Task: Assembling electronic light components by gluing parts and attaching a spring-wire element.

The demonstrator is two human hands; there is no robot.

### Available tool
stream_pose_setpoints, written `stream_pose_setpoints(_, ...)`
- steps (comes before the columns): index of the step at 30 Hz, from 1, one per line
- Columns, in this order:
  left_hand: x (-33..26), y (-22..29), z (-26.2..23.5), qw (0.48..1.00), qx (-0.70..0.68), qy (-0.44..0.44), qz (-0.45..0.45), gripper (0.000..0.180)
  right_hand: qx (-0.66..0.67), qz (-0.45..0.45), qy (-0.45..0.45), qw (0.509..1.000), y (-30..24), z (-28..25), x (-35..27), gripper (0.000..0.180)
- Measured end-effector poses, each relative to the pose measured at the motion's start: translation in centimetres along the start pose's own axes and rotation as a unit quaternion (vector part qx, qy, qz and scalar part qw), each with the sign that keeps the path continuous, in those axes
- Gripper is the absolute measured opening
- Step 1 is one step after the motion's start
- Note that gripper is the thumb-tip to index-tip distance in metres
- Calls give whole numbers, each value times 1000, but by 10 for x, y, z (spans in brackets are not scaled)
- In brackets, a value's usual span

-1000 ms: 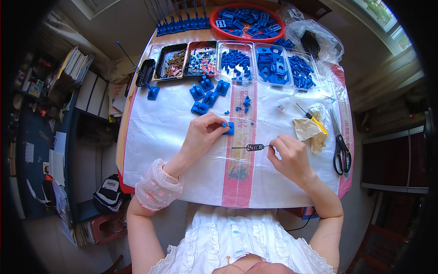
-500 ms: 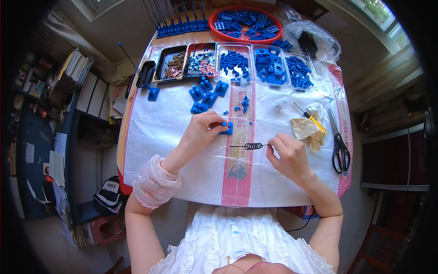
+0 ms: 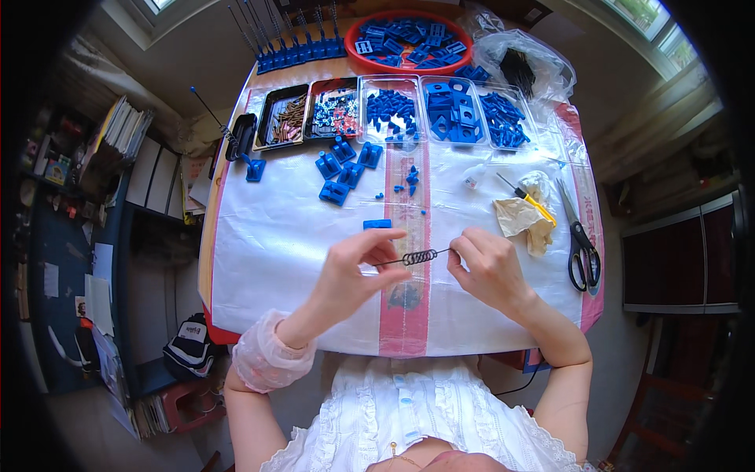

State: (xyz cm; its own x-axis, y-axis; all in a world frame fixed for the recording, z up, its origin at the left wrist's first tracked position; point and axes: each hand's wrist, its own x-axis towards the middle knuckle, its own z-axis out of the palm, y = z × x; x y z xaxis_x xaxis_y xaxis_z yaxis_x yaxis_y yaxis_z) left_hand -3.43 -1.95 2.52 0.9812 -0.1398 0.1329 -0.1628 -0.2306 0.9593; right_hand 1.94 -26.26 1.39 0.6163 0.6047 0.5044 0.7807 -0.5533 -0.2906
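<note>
My right hand [image 3: 491,266] pinches one straight wire end of a black coil spring [image 3: 420,257], holding it level above the table. At the spring's other end is my left hand [image 3: 346,267], thumb and fingers spread apart around the wire; no grip shows. Just beyond my left fingers a blue plastic block [image 3: 377,224] lies on the table, partly covered by the hand. Farther back sits a cluster of blue base pieces with raised posts [image 3: 335,193]. Several small blue pegs [image 3: 412,179] are scattered to their right.
A row of trays holds brown screws [image 3: 295,114], small metal parts [image 3: 336,110] and blue pieces [image 3: 456,118]. Behind stand a red basin [image 3: 354,63] and blue bases with upright springs [image 3: 299,57]. At right lie scissors [image 3: 582,244], a yellow-handled tool [image 3: 539,206] and crumpled paper [image 3: 515,219].
My left hand has let go of the blue block and moved nearer to me, opening around the spring's left end. The spring, still in my right hand, has shifted slightly left and tilted.
</note>
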Motion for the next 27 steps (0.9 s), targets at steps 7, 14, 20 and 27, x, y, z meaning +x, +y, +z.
stream_pose_setpoints(7, 6, -11, 20, 989, -143, 3, -25, 39, -3, -8, -12, 1000, 0, 1, 0, 17)
stream_pose_setpoints(14, 13, -26, -24, 949, 281, 118, 83, 53, -40, -10, 37, 998, 6, -6, 4, 19)
stream_pose_setpoints(20, 25, -46, -28, 949, 309, 44, 48, 40, -34, -6, 39, 999, 6, -3, 4, 18)
stream_pose_setpoints(27, 35, -48, -33, 958, 285, 29, 7, 36, -35, 1, 20, 999, 8, -2, 1, 17)
